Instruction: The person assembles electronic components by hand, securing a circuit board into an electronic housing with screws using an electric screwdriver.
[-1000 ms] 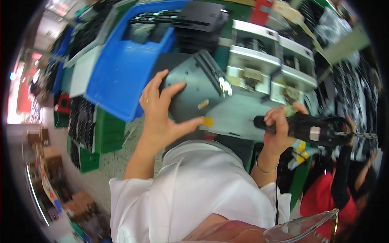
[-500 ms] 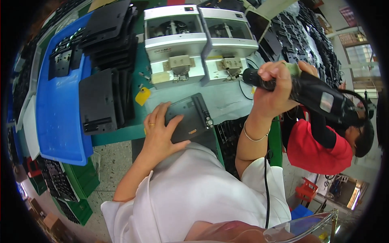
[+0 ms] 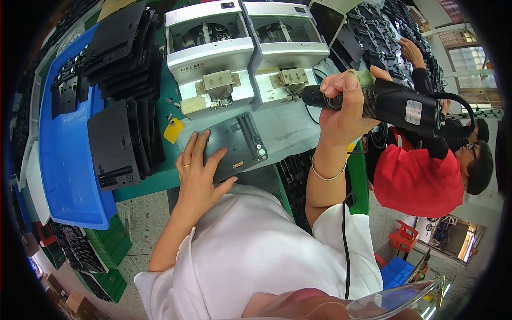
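My left hand (image 3: 197,173) lies on a flat black panel (image 3: 230,140) in front of me, fingers spread, with a ring on one finger. Along the panel's right edge run a raised cylinder and small metal parts. My right hand (image 3: 346,106) is wrapped round a black electric screwdriver (image 3: 408,109), raised to the right of the panel and apart from it. The tool is tipped sideways, its dark nose pointing left toward a silver screw feeder (image 3: 288,61). Whether a screw sits on its tip cannot be made out.
A second screw feeder (image 3: 210,56) stands left of the first. Stacks of black panels (image 3: 112,141) rise by a blue tray (image 3: 66,200) on the left. A yellow tag (image 3: 173,130) lies on the green table. A co-worker in red (image 3: 418,178) is at the right.
The view has shifted, so the table things sit farther left. The screwdriver is held more level, its nose nearer the right feeder in the picture. My left hand stays on the panel.
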{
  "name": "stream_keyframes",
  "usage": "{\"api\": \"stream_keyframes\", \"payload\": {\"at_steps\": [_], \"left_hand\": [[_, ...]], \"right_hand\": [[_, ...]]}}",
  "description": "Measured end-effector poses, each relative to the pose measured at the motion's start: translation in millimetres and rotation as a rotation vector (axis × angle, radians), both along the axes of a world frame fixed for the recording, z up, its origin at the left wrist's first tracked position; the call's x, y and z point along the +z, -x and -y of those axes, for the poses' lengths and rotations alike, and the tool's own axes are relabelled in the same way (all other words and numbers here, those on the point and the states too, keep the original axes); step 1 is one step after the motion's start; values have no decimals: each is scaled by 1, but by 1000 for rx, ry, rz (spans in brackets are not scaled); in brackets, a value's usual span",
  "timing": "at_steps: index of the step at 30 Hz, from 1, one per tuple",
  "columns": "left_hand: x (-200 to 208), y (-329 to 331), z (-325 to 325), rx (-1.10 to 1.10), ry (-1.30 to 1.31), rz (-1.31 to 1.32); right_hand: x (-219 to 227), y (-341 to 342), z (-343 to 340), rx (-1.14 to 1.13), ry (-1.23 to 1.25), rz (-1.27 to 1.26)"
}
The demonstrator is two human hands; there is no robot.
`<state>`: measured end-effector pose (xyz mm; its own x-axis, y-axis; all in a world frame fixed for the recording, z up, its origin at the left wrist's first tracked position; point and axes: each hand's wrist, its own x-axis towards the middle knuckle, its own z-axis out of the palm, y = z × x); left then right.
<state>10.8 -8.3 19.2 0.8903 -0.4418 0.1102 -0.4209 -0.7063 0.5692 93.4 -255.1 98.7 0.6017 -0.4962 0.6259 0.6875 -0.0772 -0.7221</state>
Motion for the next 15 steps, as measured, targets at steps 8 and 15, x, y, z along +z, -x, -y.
{"api": "stream_keyframes", "payload": {"at_steps": [8,15], "left_hand": [[-3,1,1,2,7,31],[-8,6,-1,14,14,73]], "right_hand": [[3,-5,-3,71,46,-24],[7,-13,1,158,62,-72]]}}
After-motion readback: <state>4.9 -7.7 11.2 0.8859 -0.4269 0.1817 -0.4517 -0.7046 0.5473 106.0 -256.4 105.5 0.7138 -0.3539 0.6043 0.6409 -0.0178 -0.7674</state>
